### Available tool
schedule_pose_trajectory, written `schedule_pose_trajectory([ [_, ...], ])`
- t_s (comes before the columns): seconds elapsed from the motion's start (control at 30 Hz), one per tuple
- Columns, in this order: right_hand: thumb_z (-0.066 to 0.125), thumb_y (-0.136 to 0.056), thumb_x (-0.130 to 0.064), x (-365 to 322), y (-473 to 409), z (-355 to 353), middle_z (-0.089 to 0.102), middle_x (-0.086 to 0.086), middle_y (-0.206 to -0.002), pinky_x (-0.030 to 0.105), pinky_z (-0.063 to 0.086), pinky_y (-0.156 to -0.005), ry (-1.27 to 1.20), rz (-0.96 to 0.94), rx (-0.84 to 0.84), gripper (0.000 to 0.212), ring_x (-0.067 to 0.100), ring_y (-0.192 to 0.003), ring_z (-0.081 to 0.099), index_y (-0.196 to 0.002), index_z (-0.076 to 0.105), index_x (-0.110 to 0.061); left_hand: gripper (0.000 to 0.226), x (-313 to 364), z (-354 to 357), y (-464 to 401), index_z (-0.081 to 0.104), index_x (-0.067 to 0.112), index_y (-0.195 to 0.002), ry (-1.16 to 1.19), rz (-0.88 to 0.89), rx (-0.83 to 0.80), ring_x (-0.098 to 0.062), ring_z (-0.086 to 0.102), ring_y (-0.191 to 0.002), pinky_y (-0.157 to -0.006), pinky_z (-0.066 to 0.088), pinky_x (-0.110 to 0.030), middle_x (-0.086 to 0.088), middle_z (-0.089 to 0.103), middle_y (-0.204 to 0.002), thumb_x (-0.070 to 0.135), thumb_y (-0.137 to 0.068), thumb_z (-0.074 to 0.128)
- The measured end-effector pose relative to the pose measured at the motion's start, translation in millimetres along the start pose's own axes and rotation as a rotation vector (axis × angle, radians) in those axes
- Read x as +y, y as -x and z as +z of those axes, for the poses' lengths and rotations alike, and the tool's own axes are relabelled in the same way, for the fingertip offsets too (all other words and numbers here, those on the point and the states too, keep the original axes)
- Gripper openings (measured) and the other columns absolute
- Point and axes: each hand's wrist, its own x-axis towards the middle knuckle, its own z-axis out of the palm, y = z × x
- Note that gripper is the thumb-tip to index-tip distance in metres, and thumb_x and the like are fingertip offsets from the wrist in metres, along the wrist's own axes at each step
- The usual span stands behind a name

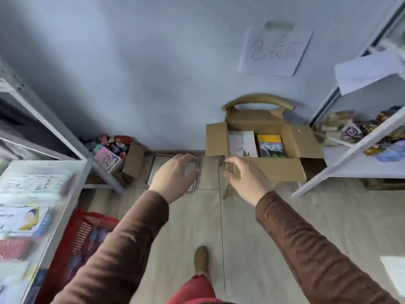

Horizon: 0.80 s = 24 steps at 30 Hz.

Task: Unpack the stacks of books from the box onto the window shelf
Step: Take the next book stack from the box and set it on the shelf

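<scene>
An open cardboard box (282, 167) sits on a wooden chair (256, 101) against the wall, its flaps spread outward. Inside lie two stacks of books side by side: a pale-covered one (242, 143) on the left and a yellow-and-dark one (271, 145) on the right. My left hand (173, 174) and my right hand (245, 178) reach forward in brown sleeves, short of the box, fingers loosely spread and holding nothing. My right hand is near the box's front left corner. No window shelf is in view.
A metal tray (153, 170) lies on the floor by the wall under my left hand. A smaller box of snack packets (109, 150) sits beside a grey rack (54, 132) at left. A white shelf (361, 154) with packets stands at right. A red basket (83, 233) is near left.
</scene>
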Motion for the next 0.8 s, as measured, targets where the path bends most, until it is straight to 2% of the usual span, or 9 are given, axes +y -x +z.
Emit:
schedule_pose_trajectory([
  [0.1,0.060,-0.096,-0.031,40,-40,-9,0.060,0.000,-0.138,0.031,0.044,-0.102,-0.008,0.091,-0.015,0.039,0.021,-0.127,0.053,-0.133,0.056,-0.021,0.035,11,31,-63,0.065,0.025,-0.126,0.009,0.005,-0.097,-0.018,0.061,-0.115,-0.092,0.046,-0.029,0.003,0.063,-0.130,0.038,-0.093,0.061],
  [0.2,0.059,-0.096,-0.030,81,-76,-16,0.059,0.002,-0.138,0.034,0.043,-0.105,-0.027,0.177,-0.051,0.041,0.021,-0.130,0.052,-0.135,0.054,-0.019,0.035,26,58,-121,0.064,0.024,-0.126,0.011,0.021,-0.186,-0.020,0.060,-0.118,-0.098,0.048,-0.036,0.001,0.062,-0.131,0.038,-0.094,0.059],
  [0.3,0.060,-0.095,-0.030,120,-111,-23,0.059,0.002,-0.139,0.035,0.043,-0.105,-0.062,0.236,-0.062,0.043,0.021,-0.129,0.052,-0.136,0.054,-0.017,0.034,41,85,-169,0.064,0.023,-0.125,0.024,0.012,-0.251,-0.023,0.061,-0.113,-0.097,0.049,-0.040,0.000,0.064,-0.126,0.036,-0.094,0.059],
  [0.43,0.061,-0.095,-0.028,180,-164,-25,0.058,0.001,-0.141,0.032,0.042,-0.103,-0.122,0.306,-0.110,0.044,0.018,-0.128,0.054,-0.137,0.051,-0.018,0.034,54,127,-229,0.063,0.023,-0.126,0.031,-0.026,-0.309,-0.022,0.061,-0.111,-0.094,0.049,-0.037,0.001,0.063,-0.124,0.037,-0.095,0.058],
  [0.53,0.060,-0.096,-0.030,230,-208,-20,0.056,0.002,-0.143,0.030,0.041,-0.103,-0.203,0.370,-0.171,0.046,0.018,-0.129,0.054,-0.140,0.048,-0.018,0.037,61,163,-272,0.061,0.022,-0.129,0.024,-0.078,-0.343,-0.023,0.061,-0.112,-0.093,0.048,-0.034,-0.001,0.062,-0.128,0.037,-0.095,0.058],
  [0.67,0.059,-0.096,-0.030,296,-266,-6,0.053,0.004,-0.146,0.039,0.042,-0.109,-0.336,0.481,-0.278,0.049,0.020,-0.130,0.053,-0.142,0.044,-0.017,0.040,70,216,-322,0.059,0.020,-0.132,0.026,-0.190,-0.376,-0.024,0.060,-0.117,-0.091,0.043,-0.030,-0.003,0.061,-0.133,0.035,-0.095,0.059],
  [0.8,0.060,-0.096,-0.028,346,-312,22,0.050,0.010,-0.148,0.033,0.041,-0.105,-0.455,0.627,-0.361,0.052,0.024,-0.130,0.053,-0.143,0.044,-0.010,0.043,67,266,-358,0.056,0.019,-0.136,0.058,-0.317,-0.414,-0.023,0.057,-0.122,-0.099,0.044,-0.033,-0.005,0.060,-0.138,0.034,-0.096,0.060],
])
